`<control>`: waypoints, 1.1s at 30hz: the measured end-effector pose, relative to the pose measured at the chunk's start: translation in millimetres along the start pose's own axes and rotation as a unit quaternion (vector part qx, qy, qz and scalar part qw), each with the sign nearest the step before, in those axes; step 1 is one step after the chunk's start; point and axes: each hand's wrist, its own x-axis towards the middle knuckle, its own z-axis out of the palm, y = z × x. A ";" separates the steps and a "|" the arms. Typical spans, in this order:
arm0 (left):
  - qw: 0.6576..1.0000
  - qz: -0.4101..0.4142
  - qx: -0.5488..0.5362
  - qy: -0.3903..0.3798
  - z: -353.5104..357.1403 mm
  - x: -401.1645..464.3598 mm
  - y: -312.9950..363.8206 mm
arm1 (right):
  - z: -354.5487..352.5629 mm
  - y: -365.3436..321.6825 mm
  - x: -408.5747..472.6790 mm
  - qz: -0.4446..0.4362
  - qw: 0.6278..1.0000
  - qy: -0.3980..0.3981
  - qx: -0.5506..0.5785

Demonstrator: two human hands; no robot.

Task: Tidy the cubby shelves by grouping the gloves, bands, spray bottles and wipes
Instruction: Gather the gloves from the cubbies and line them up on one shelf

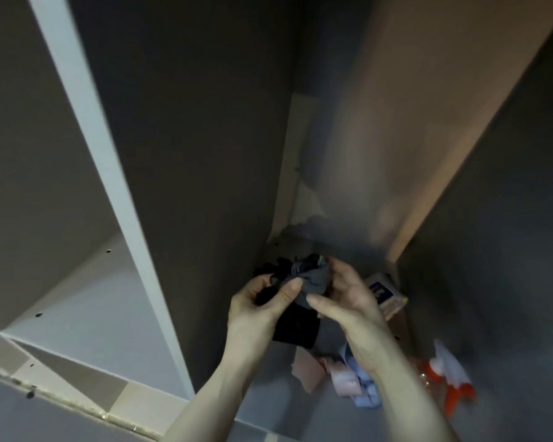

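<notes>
Both hands are inside a dim cubby, holding a bundle of dark gloves (313, 279), grey and black fabric. My left hand (262, 306) grips the black part from the left, thumb on top. My right hand (348, 301) pinches the grey part from the right. Below my right forearm lie pale pink and light blue bands (355, 382). A spray bottle (450, 374) with an orange and white trigger head lies at the lower right. A blue and white box (384, 290), perhaps wipes, sits behind my right hand.
A white divider panel (109, 186) separates this cubby from the one on the left, whose floor (77, 301) shows peg holes. A tan piece of card (307, 368) lies on the cubby floor. The right wall (492, 218) stands close.
</notes>
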 end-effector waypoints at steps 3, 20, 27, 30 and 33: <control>0.999 0.030 0.040 0.004 0.4 -9.7 4.5 | 4.9 -15.9 -15.2 0.004 0.999 0.002 -0.042; 0.994 0.052 0.093 0.028 -30.9 -95.8 30.3 | 53.5 -33.2 -67.2 0.149 0.937 0.050 0.311; 0.995 0.074 0.072 0.013 -70.8 -124.3 54.5 | 97.4 -27.8 -84.7 0.033 0.989 0.025 0.139; 0.994 0.087 0.063 0.017 -93.3 -130.9 68.6 | 119.5 -24.4 -95.5 -0.072 0.997 -0.010 0.025; 0.988 0.120 0.066 0.075 -116.7 -138.0 81.2 | 149.1 -23.6 -103.0 -0.147 0.982 -0.076 -0.086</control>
